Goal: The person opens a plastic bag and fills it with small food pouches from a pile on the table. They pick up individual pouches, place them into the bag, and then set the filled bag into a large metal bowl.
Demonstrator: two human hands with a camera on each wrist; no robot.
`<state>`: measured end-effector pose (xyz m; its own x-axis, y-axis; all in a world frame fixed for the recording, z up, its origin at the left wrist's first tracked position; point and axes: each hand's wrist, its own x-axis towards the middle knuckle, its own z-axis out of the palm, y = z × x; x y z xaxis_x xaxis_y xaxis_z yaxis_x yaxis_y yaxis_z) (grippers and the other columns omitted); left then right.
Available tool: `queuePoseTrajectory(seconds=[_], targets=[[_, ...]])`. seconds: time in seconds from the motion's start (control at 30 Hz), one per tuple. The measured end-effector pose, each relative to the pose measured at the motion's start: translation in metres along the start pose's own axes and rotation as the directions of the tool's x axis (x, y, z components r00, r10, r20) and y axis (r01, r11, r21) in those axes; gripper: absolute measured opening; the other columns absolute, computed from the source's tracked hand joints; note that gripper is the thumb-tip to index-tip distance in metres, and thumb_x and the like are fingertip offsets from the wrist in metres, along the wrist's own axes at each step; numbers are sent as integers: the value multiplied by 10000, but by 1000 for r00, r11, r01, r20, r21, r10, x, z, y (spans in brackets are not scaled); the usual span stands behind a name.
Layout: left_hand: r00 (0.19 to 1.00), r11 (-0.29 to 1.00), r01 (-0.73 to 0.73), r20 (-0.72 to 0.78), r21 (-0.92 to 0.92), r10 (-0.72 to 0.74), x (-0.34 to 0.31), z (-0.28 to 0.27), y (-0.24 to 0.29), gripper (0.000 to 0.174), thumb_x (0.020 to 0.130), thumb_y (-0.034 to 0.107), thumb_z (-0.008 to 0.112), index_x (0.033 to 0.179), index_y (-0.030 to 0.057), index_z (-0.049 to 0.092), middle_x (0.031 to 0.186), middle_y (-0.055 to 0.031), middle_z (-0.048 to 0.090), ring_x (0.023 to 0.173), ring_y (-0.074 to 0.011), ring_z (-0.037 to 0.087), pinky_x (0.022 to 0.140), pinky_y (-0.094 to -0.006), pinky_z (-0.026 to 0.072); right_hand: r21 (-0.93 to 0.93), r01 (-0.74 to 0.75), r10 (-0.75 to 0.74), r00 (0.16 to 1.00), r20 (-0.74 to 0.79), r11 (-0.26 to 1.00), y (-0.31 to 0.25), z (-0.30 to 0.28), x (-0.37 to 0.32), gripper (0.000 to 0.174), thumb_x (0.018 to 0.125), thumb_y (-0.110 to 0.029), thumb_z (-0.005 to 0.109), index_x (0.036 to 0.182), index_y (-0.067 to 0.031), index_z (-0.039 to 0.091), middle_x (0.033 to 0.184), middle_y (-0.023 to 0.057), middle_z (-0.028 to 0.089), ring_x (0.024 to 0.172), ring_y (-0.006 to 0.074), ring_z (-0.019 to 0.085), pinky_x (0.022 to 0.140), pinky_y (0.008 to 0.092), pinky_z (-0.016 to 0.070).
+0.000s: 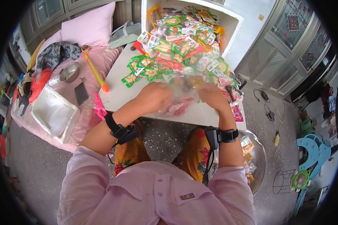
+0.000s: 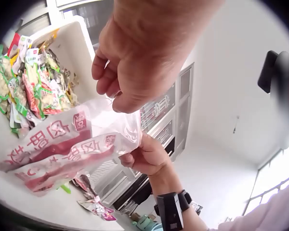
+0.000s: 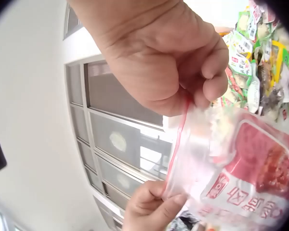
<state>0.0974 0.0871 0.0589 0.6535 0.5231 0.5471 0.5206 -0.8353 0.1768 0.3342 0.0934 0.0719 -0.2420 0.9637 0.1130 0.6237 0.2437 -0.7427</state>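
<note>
A clear zip bag (image 3: 190, 159) with a red strip along its mouth is stretched between my two hands over the front of the table. Red-and-white printed packets (image 2: 62, 154) show through its plastic. My left hand (image 1: 157, 96) pinches one end of the bag's mouth, fingers curled. At the other end, my right hand (image 1: 213, 96) pinches the rim between thumb and curled fingers. Right behind the bag lies a heap of small snack packets (image 1: 176, 48), many green-edged, spilling out of a white foam box (image 1: 233, 28) tipped toward me.
The white table (image 1: 118, 84) ends just in front of my knees. On its left, a pink-covered bed holds a foam tray (image 1: 56, 112), a metal pan (image 1: 70, 72), a phone (image 1: 81, 93) and a yellow stick (image 1: 95, 73). A metal basin (image 1: 260, 157) with packets stands at lower right.
</note>
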Motion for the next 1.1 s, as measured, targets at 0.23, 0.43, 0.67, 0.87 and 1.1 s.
queuePoseTrajectory(seconds=[0.23, 0.43, 0.67, 0.87, 1.1], targets=[[993, 998, 60, -100, -21, -62, -3, 2, -14, 85, 689, 86, 551, 702, 41, 480, 678, -104, 476, 666, -279, 493, 567, -374, 401, 104, 30, -19, 995, -100, 994, 6, 5, 6, 171, 738, -140, 472, 782, 10, 541, 689, 79, 529, 621, 155, 512, 568, 274, 408], [983, 992, 113, -140, -60, -121, -6, 10, -21, 93, 685, 48, 557, 757, 32, 501, 723, -112, 503, 700, -273, 515, 591, -352, 420, -9, 100, -101, 987, -122, 995, 10, 14, 10, 136, 719, -114, 467, 746, 1, 536, 690, 113, 537, 642, 204, 527, 589, 294, 410], [842, 730, 370, -124, -575, -525, -14, 34, -10, 226, 759, 63, 542, 977, 18, 504, 764, -29, 489, 740, -119, 487, 679, -264, 408, 14, 95, -93, 990, -108, 995, 5, 5, -4, 148, 730, -124, 447, 731, 3, 523, 689, 143, 523, 653, 255, 519, 598, 322, 408], [825, 456, 378, 70, -806, -561, -32, 46, -5, 194, 827, 99, 473, 992, 5, 512, 853, -16, 531, 772, -72, 478, 696, -214, 389, -70, 141, -150, 978, -147, 988, -1, 5, -33, 169, 752, -154, 441, 766, -1, 513, 719, 170, 523, 704, 313, 517, 618, 352, 403], [862, 467, 276, 2, -840, -506, -34, 22, 31, 138, 844, 95, 454, 932, 11, 520, 771, 7, 518, 673, -47, 448, 607, -197, 385, 152, 166, -155, 984, -83, 974, 4, 12, -86, 327, 724, -236, 623, 948, -22, 516, 871, 82, 543, 775, 170, 517, 632, 268, 415]])
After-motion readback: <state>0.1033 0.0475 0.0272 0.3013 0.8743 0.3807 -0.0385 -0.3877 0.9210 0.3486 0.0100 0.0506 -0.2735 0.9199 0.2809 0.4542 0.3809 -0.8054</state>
